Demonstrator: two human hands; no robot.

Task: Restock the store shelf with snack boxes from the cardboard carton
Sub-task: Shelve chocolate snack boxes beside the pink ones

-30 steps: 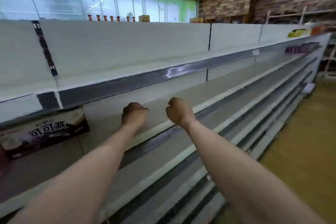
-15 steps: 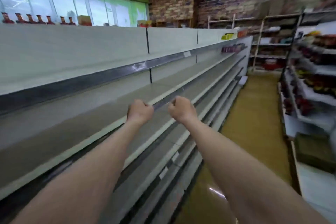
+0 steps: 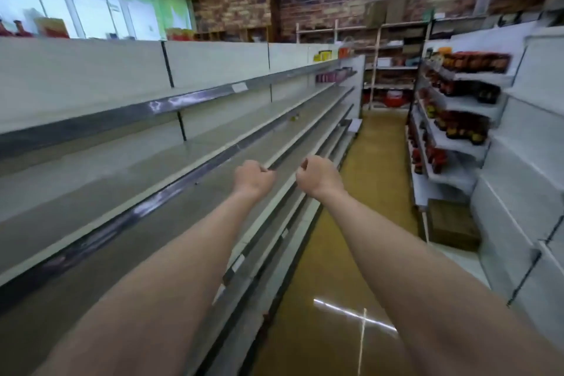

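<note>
While both arms reach forward along the aisle, nothing is being carried.

Head view, left hand: the left hand [image 3: 254, 176] is curled into a loose fist in the air over the front edges of the shelves; its grip is pressed together on nothing.

Head view, right hand: the right hand [image 3: 319, 175] is curled the same way, just beside the left but apart from it, fingers folded in and holding nothing.

Head view, store shelf: the long store shelf [image 3: 128, 143] runs down the left side in several tiers, and the stretch in view is bare; only small pink packs [image 3: 331, 75] sit near its far end.

Head view, snack boxes: none can be made out on the near tiers or in either hand.

Head view, cardboard carton: a brown box [image 3: 451, 224] sits low on the right, at the foot of the stocked rack [image 3: 457, 119]; blur keeps me from telling whether it is the carton.

Head view, floor: the glossy yellow floor [image 3: 360, 241] lies between the two racks.

Progress: judging by the bare tiers, most of the restocking is left.

Left to do: reach the carton, take boxes out and set them on the shelf.
</note>
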